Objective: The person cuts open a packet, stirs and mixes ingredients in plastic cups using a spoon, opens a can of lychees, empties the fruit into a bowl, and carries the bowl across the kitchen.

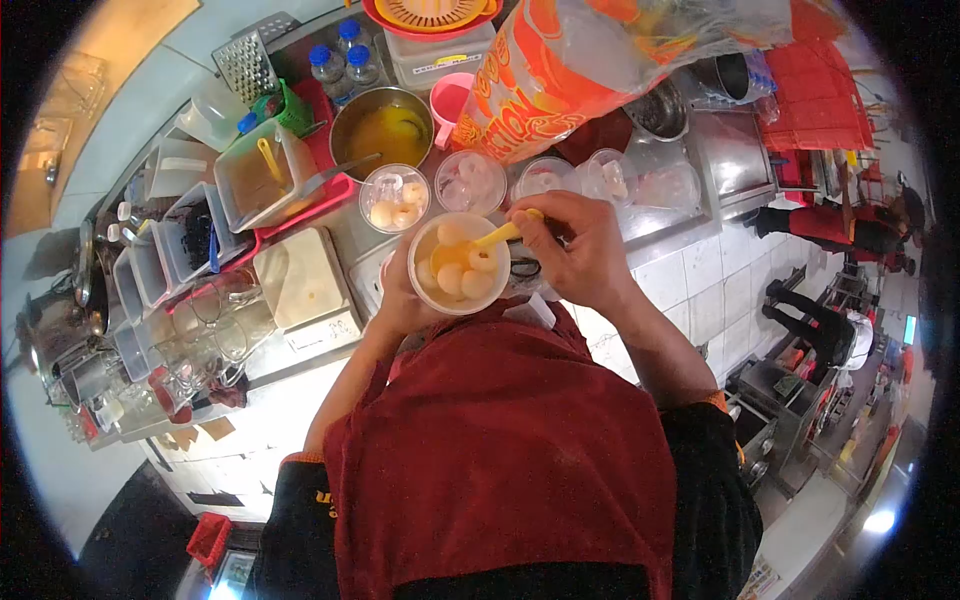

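My left hand [402,292] is wrapped round the side of a white plastic tub [462,307] in front of my apron. Pale round peeled fruits [450,277], like lychees, lie in it in yellowish liquid. A yellow spoon [497,235] is pinched in my right hand [578,245], its bowl end down among the fruit. Just beyond the tub stands a clear plastic cup [378,190] holding similar fruit and ice. Beside it is another clear cup [472,182] with ice, and more cups [543,176] continue to the right.
Behind the cups sit a steel bowl of yellow liquid [384,132], a pink mug [452,100] and a large orange-printed plastic bag [560,70]. Leftward are open tubs [262,175], a kitchen scale [310,285] and glasses [205,330]. Other people [835,235] stand far right.
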A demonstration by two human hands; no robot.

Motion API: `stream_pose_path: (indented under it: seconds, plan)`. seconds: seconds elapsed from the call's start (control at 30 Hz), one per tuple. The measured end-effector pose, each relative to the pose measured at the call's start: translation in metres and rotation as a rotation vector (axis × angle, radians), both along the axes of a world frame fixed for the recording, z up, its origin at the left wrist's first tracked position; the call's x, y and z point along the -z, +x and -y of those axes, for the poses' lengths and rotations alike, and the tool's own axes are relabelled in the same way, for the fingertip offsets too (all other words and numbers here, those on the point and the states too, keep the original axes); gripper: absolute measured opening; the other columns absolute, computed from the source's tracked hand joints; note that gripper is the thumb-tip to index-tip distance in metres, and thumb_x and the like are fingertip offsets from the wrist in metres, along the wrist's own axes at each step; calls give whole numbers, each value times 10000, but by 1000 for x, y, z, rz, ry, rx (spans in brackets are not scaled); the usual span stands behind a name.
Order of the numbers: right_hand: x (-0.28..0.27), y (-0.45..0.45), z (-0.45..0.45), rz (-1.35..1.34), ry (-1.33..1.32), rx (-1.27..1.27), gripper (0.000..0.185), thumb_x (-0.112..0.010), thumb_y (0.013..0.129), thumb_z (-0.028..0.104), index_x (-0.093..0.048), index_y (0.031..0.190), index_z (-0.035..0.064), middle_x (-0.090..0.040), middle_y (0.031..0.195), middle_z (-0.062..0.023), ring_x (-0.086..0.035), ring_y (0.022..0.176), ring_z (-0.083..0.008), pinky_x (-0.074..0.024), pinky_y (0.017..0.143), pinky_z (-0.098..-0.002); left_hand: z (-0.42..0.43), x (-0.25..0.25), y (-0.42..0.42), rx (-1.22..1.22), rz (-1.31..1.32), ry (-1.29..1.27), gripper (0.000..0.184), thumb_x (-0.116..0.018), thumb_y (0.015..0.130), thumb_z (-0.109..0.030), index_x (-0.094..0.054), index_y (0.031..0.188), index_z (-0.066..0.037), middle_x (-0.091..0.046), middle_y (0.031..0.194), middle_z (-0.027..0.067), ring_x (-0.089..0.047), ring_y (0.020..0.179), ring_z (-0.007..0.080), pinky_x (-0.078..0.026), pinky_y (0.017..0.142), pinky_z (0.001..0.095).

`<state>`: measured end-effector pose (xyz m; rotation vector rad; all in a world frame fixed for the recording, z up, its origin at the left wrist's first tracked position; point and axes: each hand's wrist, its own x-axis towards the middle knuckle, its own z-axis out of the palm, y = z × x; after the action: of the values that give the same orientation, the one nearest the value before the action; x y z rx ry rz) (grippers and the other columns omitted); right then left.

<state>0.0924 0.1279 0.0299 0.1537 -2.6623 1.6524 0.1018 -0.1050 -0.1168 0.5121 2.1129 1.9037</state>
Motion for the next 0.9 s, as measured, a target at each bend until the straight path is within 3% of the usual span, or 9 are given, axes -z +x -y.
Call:
stream_pose_path:
  seconds: [0.23, 0.33, 0.4, 0.5, 0.63, 0.7, 0.83, 0.87, 0.9]
  plan:
    - [-5, -3, -1, 14, -9, 31, 112, -672, 926, 84, -707, 968, -13, -659, 761, -75, -567, 621, -85, -447, 555, -253, -11, 0, 1, 15, -2, -5, 1097, -991, 560, -183, -354, 1445, -58, -558, 1360, 122, -594, 1222, 244, -498, 1027, 392]
    - [1, -10, -7, -123, 137, -177, 98, -700, 895, 68, -704, 965, -1, -633, 735, -87, -594, 604, -135, -468, 553, -268, -9, 10, 5, 33, 41, -30, 1102, -989, 560, -179, -350, 1450, -57, -558, 1354, 118, -587, 1229, 239, -498, 1028, 390]
    - [12, -14, -9, -413, 138, -441, 113, -731, 857, 57, -703, 962, 26, -622, 726, -98, -611, 605, -210, -480, 550, -313, -9, 11, 6, 4, 74, -36, 1094, -989, 558, -180, -362, 1445, -53, -567, 1346, 119, -594, 1218, 235, -503, 1020, 390]
    - [0, -17, -16, -229, 185, -561, 114, -722, 836, 107, -692, 921, 36, -677, 834, -155, -671, 759, -327, -540, 658, -411, -5, 6, 4, 12, 35, -51, 1083, -990, 553, -184, -378, 1437, -49, -580, 1332, 120, -602, 1206, 232, -511, 1009, 391]
    - [-3, -12, -13, -79, 102, -448, 131, -717, 831, 90, -700, 946, 30, -682, 847, -161, -664, 755, -334, -539, 657, -407, -1, 9, 6, 2, 65, -19, 1067, -991, 553, -193, -396, 1427, -45, -591, 1319, 118, -610, 1195, 232, -516, 1002, 392]
    - [5, -9, -11, -207, 81, -319, 88, -702, 874, 47, -707, 960, 33, -642, 734, -99, -597, 593, -189, -461, 543, -307, 0, 9, 7, -3, 103, -15, 1049, -983, 570, -193, -396, 1428, -48, -577, 1339, 118, -601, 1209, 234, -509, 1013, 391]
    - [-4, 1, -5, 3, 19, -150, 82, -670, 917, 69, -712, 960, 14, -644, 723, -50, -538, 576, -98, -420, 525, -265, -11, -12, 5, 17, 76, 33, 1050, -983, 575, -201, -391, 1428, -45, -563, 1357, 121, -597, 1212, 239, -499, 1025, 389]
    - [-4, 3, -4, 57, -32, -62, 111, -658, 938, 94, -712, 962, 0, -638, 719, -26, -518, 585, -75, -405, 524, -250, -19, -31, 4, 28, 434, 496, 963, -974, 578, -232, -467, 1375, -46, -614, 1295, 116, -627, 1162, 231, -513, 996, 389]
    - [-4, 4, -3, 111, -84, 27, 149, -646, 958, 119, -713, 964, -14, -632, 716, -2, -498, 594, -52, -390, 522, -236, -21, -34, 4, 46, 609, 730, 921, -970, 580, -247, -505, 1348, -46, -640, 1264, 113, -641, 1137, 227, -520, 981, 389]
